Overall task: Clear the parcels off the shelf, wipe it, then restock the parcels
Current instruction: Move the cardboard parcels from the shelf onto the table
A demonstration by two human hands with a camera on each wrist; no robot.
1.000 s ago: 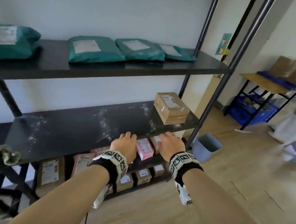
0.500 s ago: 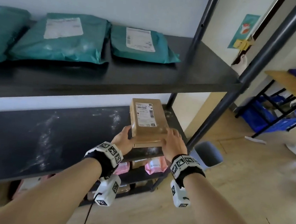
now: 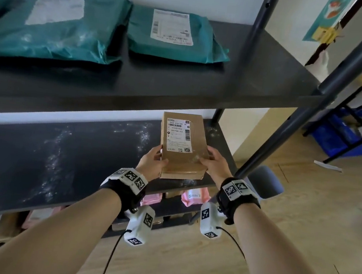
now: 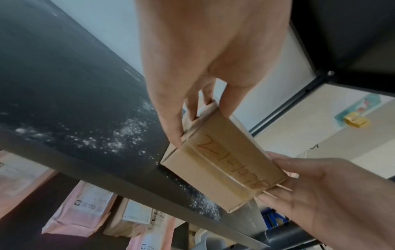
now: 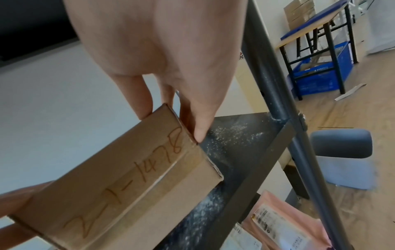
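A brown cardboard parcel (image 3: 183,146) with a white label on top is held over the right end of the dusty black middle shelf (image 3: 61,160). My left hand (image 3: 152,163) grips its left side and my right hand (image 3: 214,162) grips its right side. Both wrist views show the parcel's near end (image 4: 222,170) (image 5: 119,179) with handwritten numbers, tilted above the shelf edge, with fingers (image 4: 171,121) (image 5: 196,118) curled round its corners. White dust streaks cover the middle shelf.
Teal mailer bags (image 3: 171,33) lie on the top shelf (image 3: 248,81). Pink and brown parcels (image 3: 195,197) sit on the lower shelf. A grey bin (image 3: 264,183) stands on the wooden floor beside the shelf post (image 3: 300,118). A blue crate (image 3: 342,140) sits under a table at right.
Both hands rose from the shelf's front edge and took hold of the brown parcel. The parcel has come forward off its spot toward the shelf's front edge.
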